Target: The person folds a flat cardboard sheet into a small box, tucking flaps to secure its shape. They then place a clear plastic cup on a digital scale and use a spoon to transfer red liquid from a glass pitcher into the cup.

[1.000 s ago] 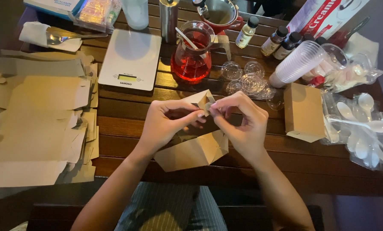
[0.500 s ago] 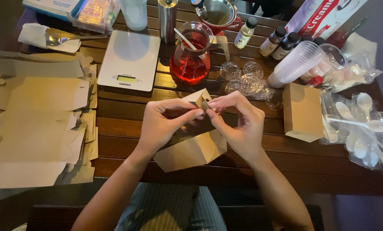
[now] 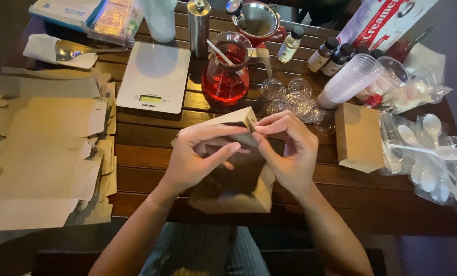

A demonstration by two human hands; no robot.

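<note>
Both hands work on a brown cardboard box (image 3: 238, 189) that is held over the near edge of the wooden table (image 3: 152, 148), about at its middle. The left hand (image 3: 195, 158) grips the left side of the box, with its fingers bent over the open top and the index finger stretched toward the right hand. The right hand (image 3: 290, 151) pinches the upper flap (image 3: 236, 118) of the box between thumb and fingertips. At the left edge of the table lies a pile of flat cardboard sheets (image 3: 44, 153). Behind the box, toward the far edge, stand a white kitchen scale (image 3: 154, 76) and a glass jug with red liquid (image 3: 226, 69). A finished closed box (image 3: 358, 137) stands near the right edge, beside a bag of white plastic spoons (image 3: 433, 153).
</note>
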